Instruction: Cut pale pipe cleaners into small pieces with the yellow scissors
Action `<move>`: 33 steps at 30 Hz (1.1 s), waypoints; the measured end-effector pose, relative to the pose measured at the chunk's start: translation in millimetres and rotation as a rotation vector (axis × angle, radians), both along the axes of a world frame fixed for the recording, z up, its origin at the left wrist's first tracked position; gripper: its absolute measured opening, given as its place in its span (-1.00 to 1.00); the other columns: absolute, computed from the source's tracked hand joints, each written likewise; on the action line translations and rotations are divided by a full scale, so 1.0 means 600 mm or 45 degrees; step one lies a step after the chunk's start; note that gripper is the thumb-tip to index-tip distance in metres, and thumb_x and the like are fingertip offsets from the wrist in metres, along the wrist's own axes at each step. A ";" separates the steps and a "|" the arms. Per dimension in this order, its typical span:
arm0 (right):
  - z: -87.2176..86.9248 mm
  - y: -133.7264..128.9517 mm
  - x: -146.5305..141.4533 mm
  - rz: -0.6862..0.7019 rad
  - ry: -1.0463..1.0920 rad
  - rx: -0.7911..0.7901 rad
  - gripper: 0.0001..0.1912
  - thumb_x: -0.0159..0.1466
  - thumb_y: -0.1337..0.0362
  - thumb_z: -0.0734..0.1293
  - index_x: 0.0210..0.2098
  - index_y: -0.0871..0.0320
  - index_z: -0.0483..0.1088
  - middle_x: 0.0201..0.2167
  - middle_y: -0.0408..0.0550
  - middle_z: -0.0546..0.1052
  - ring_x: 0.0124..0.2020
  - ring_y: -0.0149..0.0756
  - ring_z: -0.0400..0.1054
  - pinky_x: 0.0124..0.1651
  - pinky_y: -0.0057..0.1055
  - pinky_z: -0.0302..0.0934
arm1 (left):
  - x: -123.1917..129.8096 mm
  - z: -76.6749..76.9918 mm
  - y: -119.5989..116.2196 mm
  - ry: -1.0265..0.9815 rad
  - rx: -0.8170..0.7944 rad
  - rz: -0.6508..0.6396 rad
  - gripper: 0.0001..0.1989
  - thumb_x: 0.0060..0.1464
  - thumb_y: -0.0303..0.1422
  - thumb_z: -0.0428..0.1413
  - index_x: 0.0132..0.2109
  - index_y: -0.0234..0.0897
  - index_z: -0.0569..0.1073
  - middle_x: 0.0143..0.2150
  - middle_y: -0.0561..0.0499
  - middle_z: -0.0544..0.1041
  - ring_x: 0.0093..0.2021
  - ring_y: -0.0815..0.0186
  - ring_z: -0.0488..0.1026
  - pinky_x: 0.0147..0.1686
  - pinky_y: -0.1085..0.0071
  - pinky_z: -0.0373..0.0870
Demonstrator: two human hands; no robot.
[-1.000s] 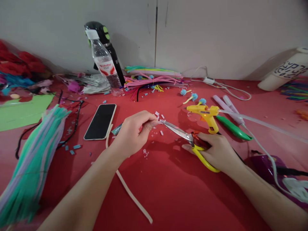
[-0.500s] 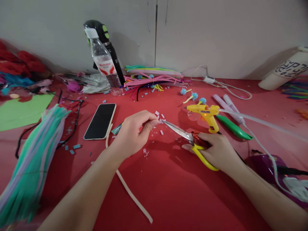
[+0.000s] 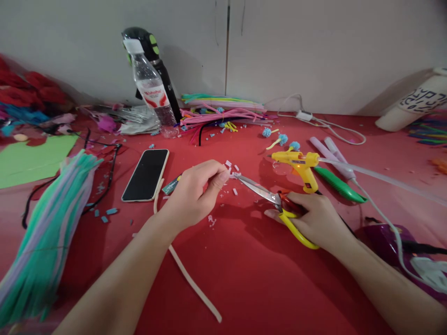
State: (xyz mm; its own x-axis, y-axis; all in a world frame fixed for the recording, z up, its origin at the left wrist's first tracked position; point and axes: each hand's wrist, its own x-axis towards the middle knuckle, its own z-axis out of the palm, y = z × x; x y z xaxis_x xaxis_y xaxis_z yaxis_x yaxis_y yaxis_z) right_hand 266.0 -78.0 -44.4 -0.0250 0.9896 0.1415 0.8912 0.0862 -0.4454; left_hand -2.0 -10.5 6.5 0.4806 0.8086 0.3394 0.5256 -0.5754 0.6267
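My left hand [image 3: 199,193] is closed, thumb and forefinger pinched together just left of the scissors' tip. What it pinches is mostly hidden; a small pale bit shows at the fingertips. My right hand [image 3: 316,218] grips the scissors [image 3: 260,189], which have yellow and red handles, their blades pointing left and looking almost closed. Small pale pink clippings [image 3: 234,191] lie around the blade tips on the red tabletop [image 3: 265,288]. A long cream strip [image 3: 195,287] runs beneath my left forearm, from beside the phone [image 3: 145,176] toward the front.
Close beyond my right hand is a yellow glue gun [image 3: 303,166], near a green utility knife [image 3: 338,185]. Teal and lilac pipe cleaners [image 3: 52,232] lie at left. A plastic bottle [image 3: 153,90] and pink stems [image 3: 220,117] are by the wall. A purple object [image 3: 380,242] sits at right.
Almost nothing differs. Both hands and the scissors keep their places, with only a very slight shift of the view.
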 end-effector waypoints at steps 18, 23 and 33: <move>0.007 -0.002 -0.004 0.026 -0.008 0.030 -0.46 0.08 -0.13 0.39 -0.63 0.12 0.10 -0.68 -0.27 0.05 -0.60 -0.48 -0.12 -0.59 -0.48 -0.13 | 0.006 -0.001 -0.002 -0.042 -0.057 0.048 -0.73 0.35 -0.32 -0.10 -0.34 -0.27 0.29 -0.50 0.12 0.26 -0.50 0.44 0.18 -0.45 0.43 0.14; 0.006 -0.002 -0.004 0.025 -0.002 0.014 -0.49 0.08 -0.07 0.40 -0.61 0.12 0.08 -0.68 -0.28 0.04 -0.60 -0.48 -0.11 -0.58 -0.48 -0.12 | 0.008 -0.003 -0.001 -0.051 -0.066 0.035 -0.73 0.34 -0.31 -0.10 -0.35 -0.27 0.28 -0.49 0.12 0.26 -0.50 0.45 0.17 -0.46 0.44 0.13; -0.002 -0.001 0.000 0.029 -0.013 0.030 -0.47 0.07 -0.09 0.42 -0.61 0.12 0.08 -0.67 -0.28 0.05 -0.59 -0.47 -0.13 -0.58 -0.47 -0.13 | 0.013 -0.007 -0.002 -0.079 -0.077 0.030 -0.71 0.34 -0.30 -0.10 -0.37 -0.27 0.29 -0.50 0.12 0.23 -0.50 0.44 0.15 -0.48 0.45 0.12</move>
State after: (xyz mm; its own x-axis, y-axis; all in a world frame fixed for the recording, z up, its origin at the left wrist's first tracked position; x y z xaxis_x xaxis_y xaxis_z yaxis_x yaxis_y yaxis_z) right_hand 265.8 -78.5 -45.6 -0.0492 0.9851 0.1646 0.8933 0.1171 -0.4339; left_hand 5.5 -11.8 2.2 0.4411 0.8393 0.3179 0.4974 -0.5235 0.6918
